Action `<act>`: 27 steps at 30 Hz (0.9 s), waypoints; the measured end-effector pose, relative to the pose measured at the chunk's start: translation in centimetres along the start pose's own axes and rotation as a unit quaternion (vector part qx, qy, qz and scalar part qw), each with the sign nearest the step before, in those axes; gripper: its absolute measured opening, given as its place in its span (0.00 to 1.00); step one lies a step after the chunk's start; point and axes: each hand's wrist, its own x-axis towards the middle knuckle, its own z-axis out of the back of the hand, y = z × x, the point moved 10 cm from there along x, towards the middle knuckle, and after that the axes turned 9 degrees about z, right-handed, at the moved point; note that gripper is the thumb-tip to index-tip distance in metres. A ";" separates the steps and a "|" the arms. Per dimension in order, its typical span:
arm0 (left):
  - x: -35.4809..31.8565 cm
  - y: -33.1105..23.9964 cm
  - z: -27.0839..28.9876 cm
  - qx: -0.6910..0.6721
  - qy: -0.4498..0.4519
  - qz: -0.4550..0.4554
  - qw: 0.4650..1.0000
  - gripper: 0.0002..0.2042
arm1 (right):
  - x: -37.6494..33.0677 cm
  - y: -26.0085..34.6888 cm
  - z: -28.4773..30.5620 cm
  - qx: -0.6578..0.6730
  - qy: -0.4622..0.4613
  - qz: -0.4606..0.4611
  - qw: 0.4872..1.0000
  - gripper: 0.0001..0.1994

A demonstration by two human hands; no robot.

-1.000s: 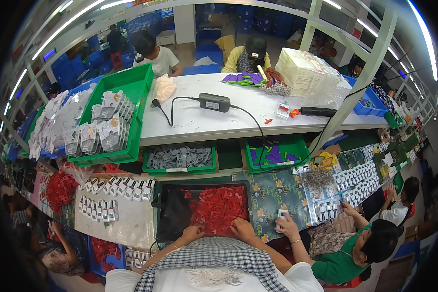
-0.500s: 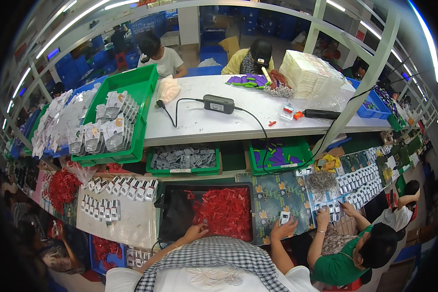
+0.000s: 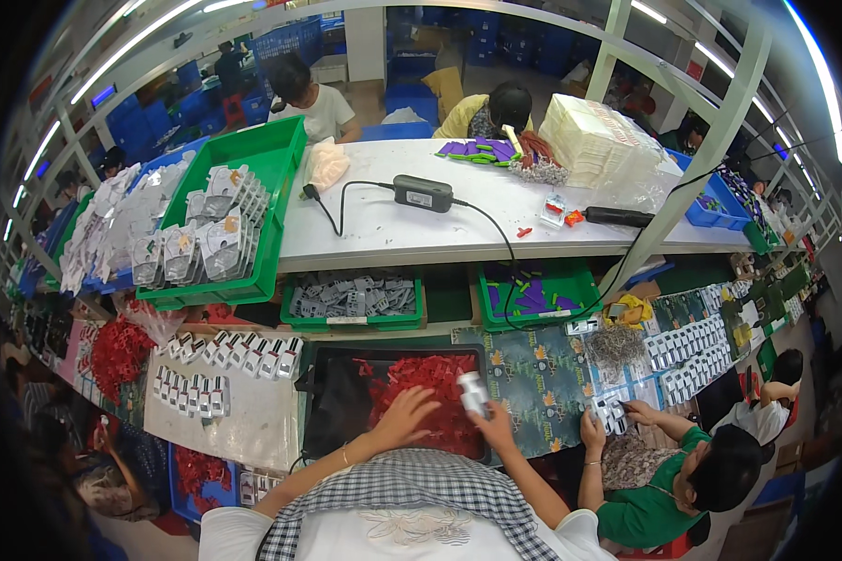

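Head: splayed, empty left hand point(image 3: 402, 421) over red pieces point(image 3: 426, 374); white case point(image 3: 472, 391) in right hand point(image 3: 496, 427); green bins point(image 3: 279, 204) beyond.

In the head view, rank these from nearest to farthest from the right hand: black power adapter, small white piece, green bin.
1. Small white piece: in the right hand.
2. Green bin: ahead, slightly right, below the white table.
3. Black power adapter: on the white table, ahead and left.

The person wears a white top point(image 3: 346, 535), a dark-and-white checked cloth point(image 3: 407, 482) and 1 thin bracelet point(image 3: 346, 455).
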 end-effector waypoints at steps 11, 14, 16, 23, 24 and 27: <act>-4.2 6.8 -6.9 -0.133 0.157 0.238 0.949 0.20 | -1.4 7.3 -6.2 -0.043 0.200 0.118 0.972 0.20; -5.8 9.8 -6.2 -0.225 0.035 0.309 0.923 0.19 | -2.0 5.8 -7.9 -0.176 0.261 0.180 0.932 0.16; -6.5 11.1 -6.7 -0.364 0.007 0.363 0.858 0.15 | -2.5 4.2 -9.7 -0.249 0.334 0.171 0.893 0.17; -6.3 11.4 -5.6 -0.605 -0.047 0.420 0.675 0.09 | -2.2 5.1 -8.6 -0.207 0.293 0.171 0.918 0.13; -6.1 11.2 -5.2 -0.630 -0.057 0.417 0.653 0.09 | -1.9 6.0 -7.3 -0.183 0.237 0.187 0.936 0.12; -5.1 10.8 -3.9 -0.627 -0.051 0.415 0.657 0.09 | -0.8 7.6 -5.2 -0.080 0.181 0.154 0.968 0.10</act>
